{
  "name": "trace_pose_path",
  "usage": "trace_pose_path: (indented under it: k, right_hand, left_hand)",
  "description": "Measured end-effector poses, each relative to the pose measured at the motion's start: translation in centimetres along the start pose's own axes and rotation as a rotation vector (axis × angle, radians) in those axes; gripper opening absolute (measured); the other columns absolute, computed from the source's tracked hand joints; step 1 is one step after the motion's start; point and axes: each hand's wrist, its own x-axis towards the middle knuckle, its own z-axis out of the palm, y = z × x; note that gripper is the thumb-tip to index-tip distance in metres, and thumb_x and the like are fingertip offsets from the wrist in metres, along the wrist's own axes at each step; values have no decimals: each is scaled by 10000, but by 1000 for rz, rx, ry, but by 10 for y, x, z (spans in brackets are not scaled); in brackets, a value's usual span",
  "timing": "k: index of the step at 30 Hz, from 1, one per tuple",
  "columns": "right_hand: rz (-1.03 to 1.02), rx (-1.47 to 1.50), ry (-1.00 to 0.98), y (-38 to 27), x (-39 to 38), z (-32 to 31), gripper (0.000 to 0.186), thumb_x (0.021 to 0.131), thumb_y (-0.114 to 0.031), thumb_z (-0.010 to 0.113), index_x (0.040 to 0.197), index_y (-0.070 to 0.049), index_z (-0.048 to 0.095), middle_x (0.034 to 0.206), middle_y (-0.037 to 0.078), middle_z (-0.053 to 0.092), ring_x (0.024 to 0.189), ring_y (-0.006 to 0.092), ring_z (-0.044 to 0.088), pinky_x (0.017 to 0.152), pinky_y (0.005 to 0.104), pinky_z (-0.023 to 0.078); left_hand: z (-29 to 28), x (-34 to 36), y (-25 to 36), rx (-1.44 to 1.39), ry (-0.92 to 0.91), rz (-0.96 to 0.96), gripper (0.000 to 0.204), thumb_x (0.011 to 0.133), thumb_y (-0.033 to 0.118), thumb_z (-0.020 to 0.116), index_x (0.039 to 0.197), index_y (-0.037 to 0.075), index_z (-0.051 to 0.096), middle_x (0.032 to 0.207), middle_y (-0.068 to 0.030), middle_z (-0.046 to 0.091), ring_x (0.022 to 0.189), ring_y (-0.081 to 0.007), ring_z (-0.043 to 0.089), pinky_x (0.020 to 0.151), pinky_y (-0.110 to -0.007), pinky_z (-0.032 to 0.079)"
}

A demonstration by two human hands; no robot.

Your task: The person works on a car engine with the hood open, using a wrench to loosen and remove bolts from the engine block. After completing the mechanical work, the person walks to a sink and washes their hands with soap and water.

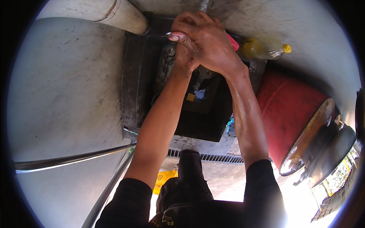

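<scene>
My hands are clasped together at the far side of a dark sink [133,83], just in front of a tap [204,5]. The back of my right hand [213,47] faces up, and its fingers wrap over my left hand [185,56]. Most of the left hand's fingers are hidden beneath it. Both look wet, with dark smudges on the skin. Part of a pinkish-red object [232,41] shows behind the right hand; its kind cannot be made out. Down in the basin lies a small yellow square piece [191,97], and a perforated drain [169,49] shows beside my left wrist.
A clear bottle [266,52] with a yellow cap lies by the sink's right corner. A red drum [291,108] stands at right, with dark pans [330,152] beside it. At left are a metal rail [76,159] and a toothbrush [130,131]. A floor grate [220,158] runs in front.
</scene>
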Motion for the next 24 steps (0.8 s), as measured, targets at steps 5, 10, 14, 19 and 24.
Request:
trace_pose_path:
  k: [5, 10, 14, 19, 24]
  right_hand:
    - [111, 611, 400, 27, -21, 20, 441, 1116, -408, 472, 1298, -65, 680, 1405, 94, 630, 1335, 257, 535, 1146, 436, 364]
    - [926, 988, 464, 22, -66, 109, 615, 1134, -509, 380, 1482, -26, 532, 1464, 149, 578, 1369, 251, 504, 1167, 397, 358]
    - [1136, 1152, 303, 54, -68, 140, 630, 1114, -514, 422, 1478, -10, 529, 1435, 149, 583, 1343, 244, 521, 1136, 393, 397]
    - [1160, 1208, 272, 43, -57, 172, 641, 1087, -501, 496, 1485, 2, 496, 1388, 180, 602, 1292, 255, 565, 1073, 375, 444]
    - [1106, 1041, 463, 82, -75, 195, 491, 1088, -416, 534, 1395, -32, 557, 1276, 104, 651, 1193, 218, 629, 1017, 368, 495]
  left_hand:
    - [-1, -2, -3, -66, 59, -21, 388, 1123, 325, 414, 1310, 32, 585, 1105, -122, 707, 1020, -203, 724, 756, -344, 638]
    - [-1, -5, -1, 327, 177, 130, 452, 1090, 346, 504, 1391, 15, 570, 1380, -122, 627, 1265, -206, 595, 1099, -365, 476]
    - [16, -27, -15, 657, 302, 93, 494, 1078, 361, 537, 1459, 48, 571, 1441, -82, 619, 1318, -160, 545, 1119, -318, 409]
    - [-2, -22, 18, 810, 153, 105, 569, 1048, 484, 575, 1414, 49, 580, 1255, -77, 599, 1167, -191, 567, 1030, -357, 448]
    - [3, -25, -11, 687, 208, 213, 511, 1012, 466, 613, 1316, 57, 652, 1147, -51, 650, 1063, -160, 604, 952, -331, 472]
